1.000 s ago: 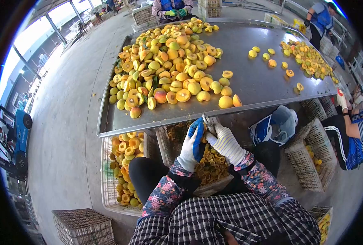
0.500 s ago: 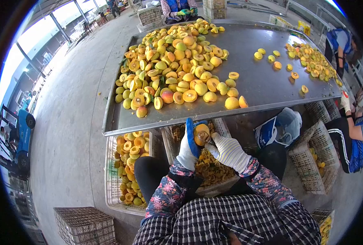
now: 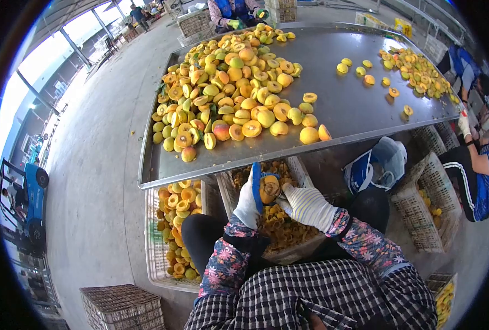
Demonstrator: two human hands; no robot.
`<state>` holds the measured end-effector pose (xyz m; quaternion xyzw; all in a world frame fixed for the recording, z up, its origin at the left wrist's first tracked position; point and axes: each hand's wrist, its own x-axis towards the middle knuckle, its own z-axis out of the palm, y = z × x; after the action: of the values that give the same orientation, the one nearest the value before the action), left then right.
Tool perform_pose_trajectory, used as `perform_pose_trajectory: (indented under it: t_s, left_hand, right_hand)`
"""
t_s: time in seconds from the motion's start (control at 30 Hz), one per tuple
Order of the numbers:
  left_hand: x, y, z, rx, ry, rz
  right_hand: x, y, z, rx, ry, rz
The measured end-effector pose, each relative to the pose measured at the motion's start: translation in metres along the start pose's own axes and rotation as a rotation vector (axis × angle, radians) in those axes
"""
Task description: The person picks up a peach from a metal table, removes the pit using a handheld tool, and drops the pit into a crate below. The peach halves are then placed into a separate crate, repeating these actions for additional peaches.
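Note:
My left hand (image 3: 250,197), in a white glove with a blue palm, is closed around a yellow peach half (image 3: 269,188), its cut brown centre facing up. My right hand (image 3: 309,207), in a striped white glove, pinches a small metal tool (image 3: 280,193) at the peach's edge; the fingers hide most of it. Both hands are above a crate (image 3: 297,250) of peach scraps (image 3: 283,228), between my knees. Just beyond them is the edge of a metal table (image 3: 222,163) bearing a large heap of halved peaches (image 3: 233,91).
A crate (image 3: 152,250) of peach halves stands left of my leg. To the right are a bucket (image 3: 390,165) and another crate (image 3: 420,206). Co-workers sit at the far side (image 3: 236,11) and right (image 3: 481,181). A stacked crate (image 3: 123,308) and blue forklift (image 3: 33,192) are left.
The peach half's cut face is turned more toward me, with my right hand still against it. My view has shifted slightly. Across the table, a co-worker's hands have moved apart.

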<state>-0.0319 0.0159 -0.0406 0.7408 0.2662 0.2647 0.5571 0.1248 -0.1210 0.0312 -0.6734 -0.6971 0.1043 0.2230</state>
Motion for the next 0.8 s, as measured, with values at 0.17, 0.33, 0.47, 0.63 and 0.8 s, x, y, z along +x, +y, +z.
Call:
perform_pose_trajectory:
  t_s: [0.17,0.33,0.47,0.63,0.8]
  left_hand:
    - [0.006,0.005,0.0,-0.027,0.038,-0.099]
    - [0.017,0.044,0.016,-0.559,0.231,-0.033]
    - [0.014,0.041,0.043,-0.21,0.496,0.155]
    - [0.018,0.049,0.014,-0.366,0.175,-0.173]
    - [0.023,0.044,0.018,-0.519,0.262,-0.211]
  right_hand:
    - [-0.003,-0.003,0.01,0.112,-0.085,0.118]
    - [0.002,0.012,0.019,0.436,0.0,0.196]
    - [0.001,0.004,0.038,0.795,0.106,0.137]
    - [0.002,0.002,0.007,0.424,-0.265,0.239]
    - [0.0,0.021,0.033,0.418,-0.123,0.228]
